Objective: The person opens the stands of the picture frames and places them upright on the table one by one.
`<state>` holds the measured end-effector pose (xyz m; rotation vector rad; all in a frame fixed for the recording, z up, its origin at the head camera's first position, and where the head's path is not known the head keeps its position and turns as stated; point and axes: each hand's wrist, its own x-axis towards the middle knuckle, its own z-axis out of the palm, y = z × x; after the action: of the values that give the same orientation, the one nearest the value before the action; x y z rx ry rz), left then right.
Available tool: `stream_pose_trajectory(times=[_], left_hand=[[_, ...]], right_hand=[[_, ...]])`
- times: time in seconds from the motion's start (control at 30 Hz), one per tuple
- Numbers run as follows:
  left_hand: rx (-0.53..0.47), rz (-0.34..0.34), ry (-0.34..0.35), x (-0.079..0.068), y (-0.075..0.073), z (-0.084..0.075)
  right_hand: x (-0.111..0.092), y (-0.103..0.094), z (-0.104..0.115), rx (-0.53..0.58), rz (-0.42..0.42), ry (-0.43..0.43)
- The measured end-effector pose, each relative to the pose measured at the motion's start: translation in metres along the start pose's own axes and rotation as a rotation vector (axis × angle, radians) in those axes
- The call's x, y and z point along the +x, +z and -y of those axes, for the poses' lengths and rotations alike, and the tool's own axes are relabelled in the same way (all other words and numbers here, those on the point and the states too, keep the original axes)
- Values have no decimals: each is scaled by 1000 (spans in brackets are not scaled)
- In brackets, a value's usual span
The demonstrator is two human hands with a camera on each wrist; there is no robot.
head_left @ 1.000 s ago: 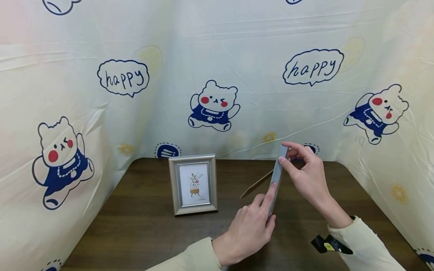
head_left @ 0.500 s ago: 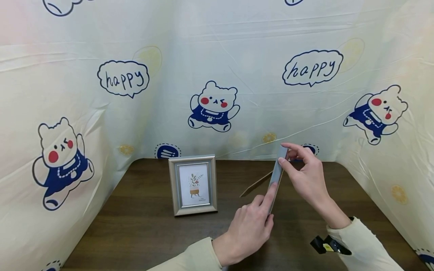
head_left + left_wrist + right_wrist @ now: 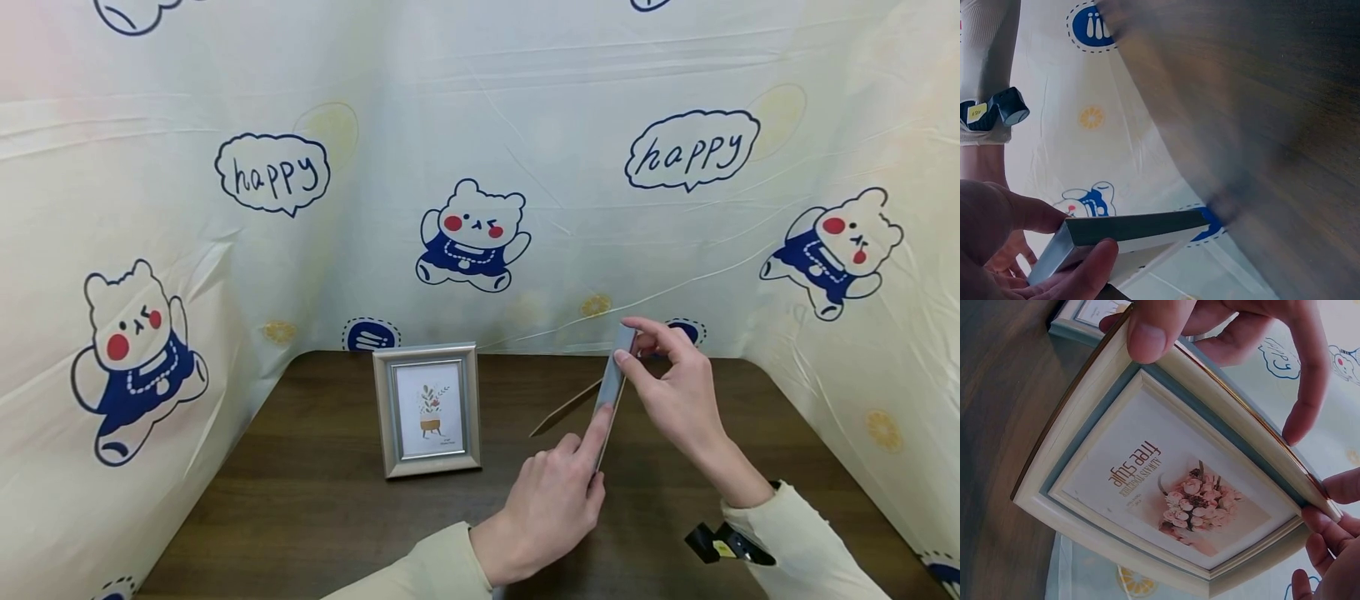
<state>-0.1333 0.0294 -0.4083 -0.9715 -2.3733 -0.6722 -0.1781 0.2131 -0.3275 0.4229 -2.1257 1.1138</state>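
Observation:
Both hands hold a picture frame [image 3: 615, 367], turned edge-on in the head view. Its front in the right wrist view has a cream rim [image 3: 1110, 539], a blue-green inner band and a print of pink flowers [image 3: 1200, 506] with lettering. At the near end, my left hand [image 3: 551, 508] grips it, index finger laid straight along the grey-blue edge. My right hand [image 3: 678, 387] pinches the far corner between thumb and fingers. A thin brown strip [image 3: 566, 407], like a back stand, slants out to the left of the frame. The left wrist view gives the frame's side [image 3: 1135, 228].
A second picture frame [image 3: 471, 408], silver-beige with a potted-plant print, stands upright on the dark wooden table [image 3: 300, 517] to the left. A pale curtain [image 3: 570, 100] with bear drawings closes off the back and sides. A black camera [image 3: 727, 543] sits on the right wrist.
Very little differs. The left thumb has drawn in slightly against the frame's near end, and both hands keep their hold in the same place.

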Motion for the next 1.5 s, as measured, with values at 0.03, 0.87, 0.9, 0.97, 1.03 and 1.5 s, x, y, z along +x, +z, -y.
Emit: stream_pose_trajectory(times=[0.03,0.87,0.9,0.97,1.03,1.5], left_hand=[[2,2,0,0,0,0],[-6,-63,22,1,0,5],[-6,-70,23,1,0,5],[7,-82,23,1,0,5],[20,-89,20,0,1,6],[-27,-72,-9,2,2,10]], right_hand=[[0,0,0,-2,1,-1],[2,6,7,18,-25,-65],[2,6,7,15,-25,-71],[1,7,7,2,-26,-86],[0,7,6,-11,-25,-101],[0,11,3,-27,-31,-149]])
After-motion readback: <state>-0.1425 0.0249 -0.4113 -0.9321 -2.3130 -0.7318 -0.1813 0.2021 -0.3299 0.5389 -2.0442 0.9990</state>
